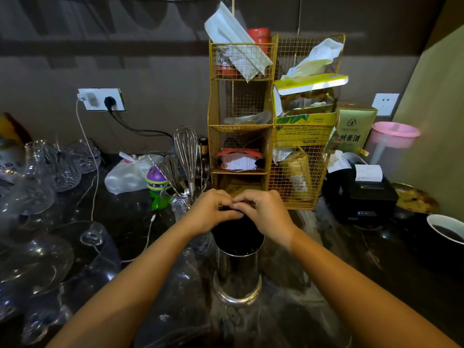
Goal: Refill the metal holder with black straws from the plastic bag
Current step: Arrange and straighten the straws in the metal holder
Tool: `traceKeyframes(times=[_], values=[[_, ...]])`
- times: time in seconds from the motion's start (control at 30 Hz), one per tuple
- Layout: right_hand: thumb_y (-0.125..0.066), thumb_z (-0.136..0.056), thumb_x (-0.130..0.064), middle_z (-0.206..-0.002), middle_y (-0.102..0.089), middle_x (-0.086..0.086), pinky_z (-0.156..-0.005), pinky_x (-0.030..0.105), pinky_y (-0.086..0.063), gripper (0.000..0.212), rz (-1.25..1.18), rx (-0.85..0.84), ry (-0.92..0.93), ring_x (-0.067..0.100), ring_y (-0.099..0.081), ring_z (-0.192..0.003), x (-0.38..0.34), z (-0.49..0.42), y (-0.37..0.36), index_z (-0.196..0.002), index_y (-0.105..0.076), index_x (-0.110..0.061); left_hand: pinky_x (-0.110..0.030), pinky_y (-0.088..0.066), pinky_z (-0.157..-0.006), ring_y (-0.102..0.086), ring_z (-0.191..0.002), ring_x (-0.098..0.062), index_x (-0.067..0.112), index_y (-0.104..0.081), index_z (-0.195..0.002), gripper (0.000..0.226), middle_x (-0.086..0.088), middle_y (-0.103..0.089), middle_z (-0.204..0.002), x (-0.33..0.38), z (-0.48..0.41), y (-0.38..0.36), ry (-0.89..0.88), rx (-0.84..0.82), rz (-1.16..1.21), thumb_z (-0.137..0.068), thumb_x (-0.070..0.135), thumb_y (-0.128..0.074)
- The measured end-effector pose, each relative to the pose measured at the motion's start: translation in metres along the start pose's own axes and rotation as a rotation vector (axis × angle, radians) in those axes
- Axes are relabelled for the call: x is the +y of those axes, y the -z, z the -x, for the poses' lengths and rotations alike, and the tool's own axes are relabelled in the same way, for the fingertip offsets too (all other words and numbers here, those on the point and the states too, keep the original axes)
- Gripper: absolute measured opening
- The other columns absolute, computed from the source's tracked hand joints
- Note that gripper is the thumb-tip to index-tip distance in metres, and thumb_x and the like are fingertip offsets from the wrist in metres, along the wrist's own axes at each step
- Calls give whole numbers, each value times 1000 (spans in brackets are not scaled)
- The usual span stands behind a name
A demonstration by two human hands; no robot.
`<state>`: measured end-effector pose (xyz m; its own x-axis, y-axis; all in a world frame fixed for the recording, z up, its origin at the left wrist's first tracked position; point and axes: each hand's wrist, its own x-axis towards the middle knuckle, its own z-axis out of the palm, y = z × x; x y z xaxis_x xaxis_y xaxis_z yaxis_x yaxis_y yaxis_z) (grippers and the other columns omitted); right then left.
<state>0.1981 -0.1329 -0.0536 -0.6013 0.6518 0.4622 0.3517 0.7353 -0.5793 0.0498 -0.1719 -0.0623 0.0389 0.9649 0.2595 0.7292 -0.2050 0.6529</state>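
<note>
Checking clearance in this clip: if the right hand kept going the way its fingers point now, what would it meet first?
The right hand points leftward across the top of the black straws, so it would first meet the left hand, whose fingertips already look to be touching it. Depth is unclear from this single view.

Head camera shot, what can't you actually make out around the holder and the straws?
- Tops of the black straws: covered by the left hand and right hand.
- What the fingers pinch: too dark and small to tell.
- Plastic bag around the straws: not discernible against the dark bundle.
- Inside of the metal holder: filled by the bundle, depth hidden.
- How many straws: they merge into one black mass.
</note>
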Motion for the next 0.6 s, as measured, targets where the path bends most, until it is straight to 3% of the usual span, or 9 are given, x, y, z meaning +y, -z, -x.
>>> traceKeyframes(times=[0.17,0.27,0.37,0.5,0.6], values=[[-60,-83,-23,-91,-75,6,-78,44,-53,15,84,-79,-65,21,-67,-86,9,8,-8,-93,-71,-17,-16,-28,-77,-44,-92,-21,16,-71,-87,19,4,-52,-86,-9,3,-6,28,14,-95,-70,22,-71],[-54,-87,-24,-96,-74,7,-79,44,-52,20,134,-151,-87,24,-66,-91,10,11,-8,-98,-69,-18,-24,-32,-80,-41,-95,-18,12,-71,-89,20,3,-51,-90,-9,4,-5,44,1,-104,-70,19,-71],[-49,-90,-23,-107,-71,9,-87,44,-50,25,151,-237,-109,25,-62,-102,7,9,-2,-107,-66,-16,-32,-38,-87,-50,-93,-19,9,-71,-89,19,6,-52,-85,-9,5,-1,35,2,-47,-71,13,-70],[-46,-92,-20,-126,-61,7,-103,38,-40,31,139,-285,-79,22,-51,-120,-5,6,12,-120,-57,-14,-6,-41,-72,-56,-74,5,4,-69,-92,17,10,-53,-79,-5,9,10,47,37,49,-75,6,-65],[-49,-90,-18,-127,-60,4,-101,29,-36,32,114,-280,-43,18,-49,-120,-17,7,19,-121,-56,-16,-2,-42,-71,-55,-74,14,6,-67,-96,18,8,-58,-82,1,16,25,63,34,55,-80,6,-59]])
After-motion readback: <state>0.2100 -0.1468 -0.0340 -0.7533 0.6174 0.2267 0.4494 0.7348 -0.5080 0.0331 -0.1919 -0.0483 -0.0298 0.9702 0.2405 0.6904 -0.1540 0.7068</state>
